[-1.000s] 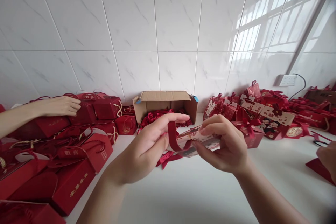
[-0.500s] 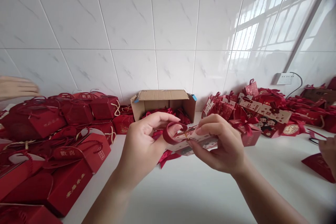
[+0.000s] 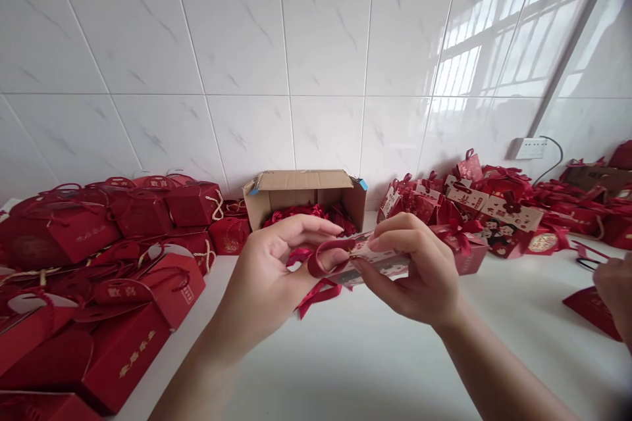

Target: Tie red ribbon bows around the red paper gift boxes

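Note:
Above the white table, my right hand (image 3: 419,270) pinches a small red and white gift box (image 3: 385,266) printed with cartoon figures, thumb below and fingers on top. A dark red ribbon (image 3: 320,263) loops from the box's left end around the thumb of my left hand (image 3: 271,276). The fingers of that hand curl over behind the ribbon, so the hand is closed about the loop. A red ribbon tail (image 3: 316,299) hangs under the box. The box's far side is hidden by my fingers.
Behind my hands lies a cardboard box (image 3: 306,179) on its side with red ribbons inside. Stacked red gift boxes (image 3: 123,355) fill the left. More decorated boxes (image 3: 498,237) pile up at right. Another person's hand (image 3: 615,289) is by a red piece (image 3: 590,309) at the right edge.
The ribbon loop has turned and sits lower around my left thumb. My right hand keeps its pinch. The other person's hand at the far left has left the view.

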The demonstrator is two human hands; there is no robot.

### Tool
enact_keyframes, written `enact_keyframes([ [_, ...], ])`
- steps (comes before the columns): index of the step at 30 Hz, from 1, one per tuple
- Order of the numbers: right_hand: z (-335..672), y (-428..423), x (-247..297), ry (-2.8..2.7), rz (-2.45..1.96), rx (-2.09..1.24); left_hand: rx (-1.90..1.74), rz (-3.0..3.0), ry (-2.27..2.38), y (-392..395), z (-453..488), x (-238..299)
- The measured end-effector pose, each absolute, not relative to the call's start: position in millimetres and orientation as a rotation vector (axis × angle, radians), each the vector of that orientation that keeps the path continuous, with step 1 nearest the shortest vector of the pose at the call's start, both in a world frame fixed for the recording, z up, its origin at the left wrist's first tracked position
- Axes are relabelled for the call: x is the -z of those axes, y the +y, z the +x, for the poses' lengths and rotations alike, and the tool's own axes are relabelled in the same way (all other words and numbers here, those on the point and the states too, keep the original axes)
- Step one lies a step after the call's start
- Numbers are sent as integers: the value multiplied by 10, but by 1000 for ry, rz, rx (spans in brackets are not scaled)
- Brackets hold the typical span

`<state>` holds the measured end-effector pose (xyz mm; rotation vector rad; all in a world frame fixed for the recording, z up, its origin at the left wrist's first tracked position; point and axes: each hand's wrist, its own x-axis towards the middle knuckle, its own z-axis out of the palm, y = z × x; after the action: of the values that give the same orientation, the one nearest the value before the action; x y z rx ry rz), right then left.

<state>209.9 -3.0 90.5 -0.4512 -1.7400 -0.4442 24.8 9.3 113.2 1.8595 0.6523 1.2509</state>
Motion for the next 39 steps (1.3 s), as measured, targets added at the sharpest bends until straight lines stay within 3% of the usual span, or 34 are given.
enact_keyframes([
  [18,2123,-27,-884,-1674,-333,536,-1002,1816,502,71,240,-1188],
  [27,2103,-38,-824,-1638,-327,490,-1348,1930,405,123,349,-1066],
  [39,2099,-30,-842,-1715,-330,455,-1449,2103,219,182,323,-1044],
])
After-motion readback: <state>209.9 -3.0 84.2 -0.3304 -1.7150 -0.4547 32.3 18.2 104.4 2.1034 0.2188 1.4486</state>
